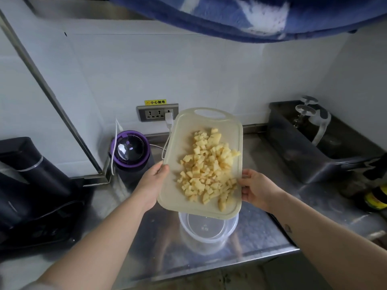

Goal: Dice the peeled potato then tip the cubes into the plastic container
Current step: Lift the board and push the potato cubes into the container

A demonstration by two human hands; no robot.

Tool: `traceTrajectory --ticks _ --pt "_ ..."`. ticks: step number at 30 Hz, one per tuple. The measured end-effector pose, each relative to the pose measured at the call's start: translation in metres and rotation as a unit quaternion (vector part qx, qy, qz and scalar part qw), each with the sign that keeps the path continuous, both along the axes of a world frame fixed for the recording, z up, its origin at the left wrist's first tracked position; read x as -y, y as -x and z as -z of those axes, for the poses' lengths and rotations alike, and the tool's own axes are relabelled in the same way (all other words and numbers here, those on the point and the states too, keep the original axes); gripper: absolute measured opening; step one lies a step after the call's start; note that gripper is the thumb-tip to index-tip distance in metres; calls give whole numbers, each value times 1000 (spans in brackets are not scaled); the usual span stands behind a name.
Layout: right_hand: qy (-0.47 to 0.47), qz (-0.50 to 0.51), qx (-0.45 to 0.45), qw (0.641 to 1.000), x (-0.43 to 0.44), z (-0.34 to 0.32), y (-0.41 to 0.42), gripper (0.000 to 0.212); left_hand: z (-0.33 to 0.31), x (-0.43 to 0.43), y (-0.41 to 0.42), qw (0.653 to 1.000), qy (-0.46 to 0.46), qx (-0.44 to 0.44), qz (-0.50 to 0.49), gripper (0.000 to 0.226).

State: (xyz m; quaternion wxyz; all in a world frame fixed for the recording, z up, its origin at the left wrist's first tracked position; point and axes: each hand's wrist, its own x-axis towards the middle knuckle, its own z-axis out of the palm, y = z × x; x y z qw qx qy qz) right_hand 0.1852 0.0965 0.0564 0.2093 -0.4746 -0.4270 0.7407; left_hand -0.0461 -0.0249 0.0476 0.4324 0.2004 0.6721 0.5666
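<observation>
Lying in a loose heap, pale yellow potato cubes (209, 170) cover the right and near part of a cream plastic cutting board (184, 197), some of them right at its right edge. The board is held in the air above a steel counter (261, 233), its handle slot at the far end. How steeply it slopes is hard to judge from this angle.

The left hand (151, 185) grips the board's left edge, thumb on top; its fingers are hidden underneath. The right hand (257, 191) grips the right edge near the closest corner, its fingertips curled onto the rim just beside the cubes, with the rest of its hold out of sight under the board.

Directly below the board's near end stands a clear round plastic container (207, 233) on the counter. The board covers its far rim.

Behind the left hand is a purple-rimmed blender (130, 151), with a white cord running up to a wall socket (157, 113); the board cuts off part of the cord. A dark appliance (31, 185) fills the left edge, too dim to identify. On the right is a dark tub (303, 147) with upturned glasses (306, 110). Bottles (377, 197) are cropped by the right edge, and blurred blue-and-white fabric (251, 15) hangs across the top.
</observation>
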Motion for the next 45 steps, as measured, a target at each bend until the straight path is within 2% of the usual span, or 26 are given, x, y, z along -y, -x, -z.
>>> traceTrajectory --ticks 3,7,11,19,25,28,32,35,37,41,45 --pt "7 45 -28 999 6 7 8 21 4 -2 2 996 -5 66 -60 26" --pt "12 94 -46 994 10 19 13 29 15 6 -15 981 9 179 -75 18" --pt "-15 108 -34 994 16 27 13 26 22 11 -26 980 17 188 -65 33" --pt "-12 96 -2 995 21 33 13 23 26 12 -22 985 -10 162 -57 33" --pt "4 64 37 997 17 35 12 22 34 10 -22 979 -8 176 -104 42" --pt "-37 37 80 995 11 30 12 26 39 10 -21 976 2 179 -126 47" --pt "-149 47 226 962 0 29 12 57 43 12 -18 974 9 180 -139 49" --pt "-296 -20 310 903 -7 25 14 51 45 13 -16 973 16 181 -145 51" --pt "-357 -73 343 866 -16 22 18 51 46 14 -16 972 16 184 -147 52" --pt "-387 -163 389 820 -32 19 31 48 46 16 -14 972 15 184 -144 52" --pt "-376 -181 409 812 -36 25 40 39 46 16 -15 972 10 184 -143 50"
